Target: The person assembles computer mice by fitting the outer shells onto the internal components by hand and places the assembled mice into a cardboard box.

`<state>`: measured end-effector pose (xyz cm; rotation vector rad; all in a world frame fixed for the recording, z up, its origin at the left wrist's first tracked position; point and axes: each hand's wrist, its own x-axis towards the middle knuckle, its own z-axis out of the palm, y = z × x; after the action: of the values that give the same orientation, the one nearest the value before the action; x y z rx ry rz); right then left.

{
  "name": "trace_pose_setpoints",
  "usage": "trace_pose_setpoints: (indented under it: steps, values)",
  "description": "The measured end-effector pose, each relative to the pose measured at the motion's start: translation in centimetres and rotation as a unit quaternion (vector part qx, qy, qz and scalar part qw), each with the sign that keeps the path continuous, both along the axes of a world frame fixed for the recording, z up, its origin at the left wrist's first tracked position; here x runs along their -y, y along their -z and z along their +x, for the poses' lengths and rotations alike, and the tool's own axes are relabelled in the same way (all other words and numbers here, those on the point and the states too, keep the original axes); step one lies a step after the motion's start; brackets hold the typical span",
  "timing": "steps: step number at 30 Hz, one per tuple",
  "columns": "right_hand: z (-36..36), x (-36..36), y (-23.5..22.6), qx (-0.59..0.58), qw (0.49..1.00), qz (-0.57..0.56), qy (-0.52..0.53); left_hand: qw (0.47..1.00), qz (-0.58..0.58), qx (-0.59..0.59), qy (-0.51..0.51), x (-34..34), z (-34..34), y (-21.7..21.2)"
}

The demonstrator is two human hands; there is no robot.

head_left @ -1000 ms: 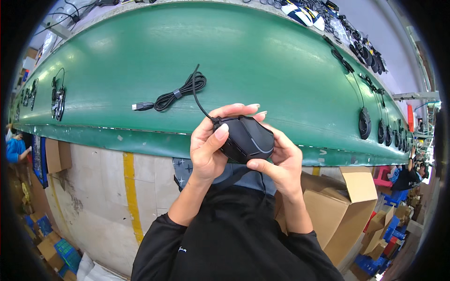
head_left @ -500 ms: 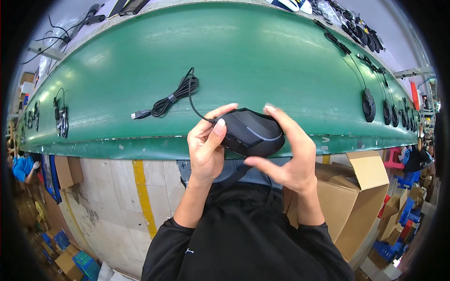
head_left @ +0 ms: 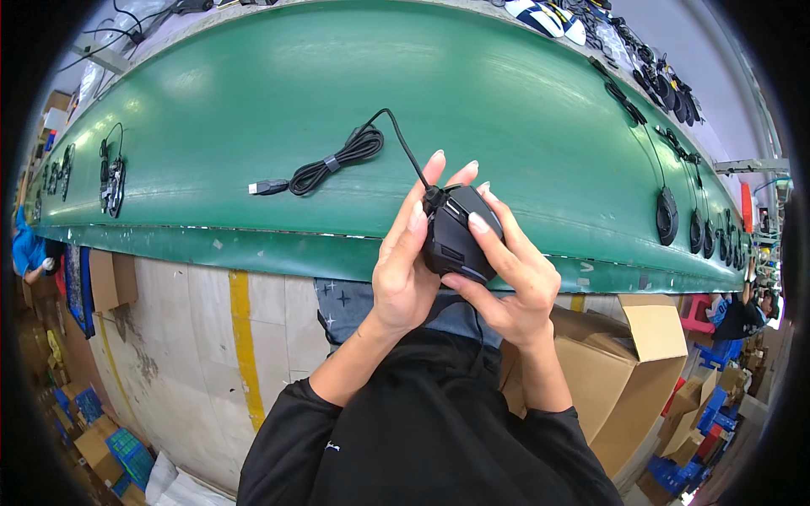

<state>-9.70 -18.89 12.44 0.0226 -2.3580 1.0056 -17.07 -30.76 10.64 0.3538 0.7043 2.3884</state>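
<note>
Black mouse (head_left: 450, 239) is in both your hands, in view against the near edge of the green work surface (head_left: 253, 110); can't tell how high above it. Your left hand (head_left: 402, 282) grips the mouse's left flank, thumb by the cord exit, two fingertips showing past its far end. Your right hand (head_left: 527, 287) is closed on its right side, fingers across the top, thumb at the near end. Cord (head_left: 403, 145) leaves the mouse's far end, bends back to a tied coil (head_left: 346, 160) on the surface, beyond and left of the mouse; plug (head_left: 267, 187) points left. Step in hand reads as two-handed handling of the shell, probably a check or a press; can't tell which. Next move calls for keeping a steady left grip and cord slack, I'd say. Well left of the mouse: a dark corded part (head_left: 113, 187). Well right: a row of corded mice (head_left: 666, 217). Nearer you and right of it: an open carton (head_left: 595, 371).
</note>
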Motion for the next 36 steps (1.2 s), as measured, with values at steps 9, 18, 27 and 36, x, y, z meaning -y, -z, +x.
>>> trace_pose_setpoints:
  steps: [9, 18, 27, 36]
  values:
    - [-0.3, 1.6, 0.2, 0.032, 0.999, 0.034, 0.009, 0.994, -0.049, -0.047, -0.086, -0.4, 1.2, 0.7]
    - [-0.5, 1.5, 1.9, -0.008, 0.999, 0.024, 0.04, 0.982, -0.106, -0.123, -0.098, 1.1, 0.1, 0.5]
    - [-1.2, 1.5, 2.3, -0.09, 0.991, 0.097, 0.033, 0.939, -0.226, -0.181, -0.187, 2.6, -0.1, -1.0]
    - [1.4, 0.6, -0.7, 0.106, 0.914, -0.391, -0.037, 0.996, 0.075, 0.033, -0.032, 4.0, -1.5, 3.3]
